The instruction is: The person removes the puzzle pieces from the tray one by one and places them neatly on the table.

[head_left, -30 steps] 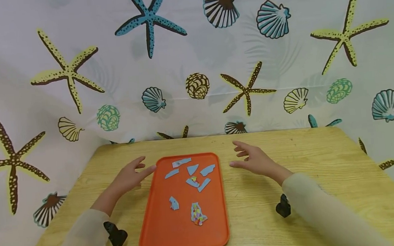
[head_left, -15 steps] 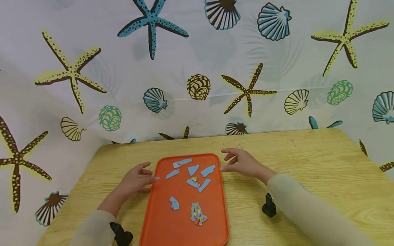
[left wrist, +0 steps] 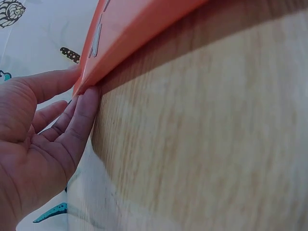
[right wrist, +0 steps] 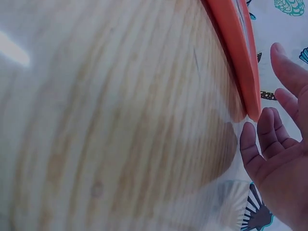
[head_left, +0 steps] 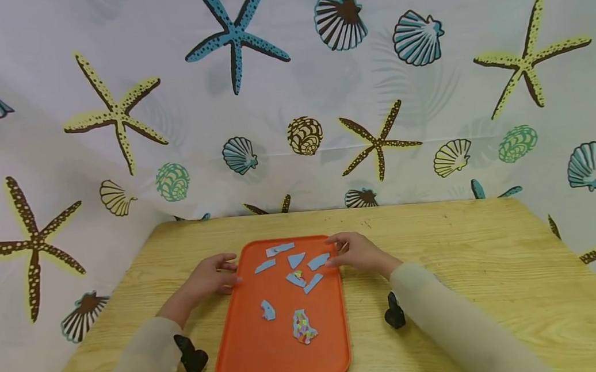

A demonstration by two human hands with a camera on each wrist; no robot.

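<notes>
An orange-red tray (head_left: 258,356) lies on the wooden table, bearing several flat, light-blue torn pieces, among them a curved one (head_left: 268,311). Nearest the front is a colourful patterned piece (head_left: 304,328). My left hand (head_left: 206,280) is at the tray's left edge; in the left wrist view its thumb (left wrist: 57,83) and fingers pinch the rim. My right hand (head_left: 358,253) is at the upper right edge. In the right wrist view its thumb (right wrist: 286,67) stands apart from the tray (right wrist: 240,57), with its loosely bent fingers close to the tray's edge.
The wooden table (head_left: 437,239) extends on both sides of the tray. Behind it hangs a white cloth (head_left: 281,95) printed with starfish and shells. A small black device (head_left: 191,355) sits at the left wrist, and another black device (head_left: 394,312) at the right.
Both hands have come inward to the tray's edges, the right hand moving left and down, the left hand slightly right and down. The left hand now pinches the rim. The tray's pieces keep their places.
</notes>
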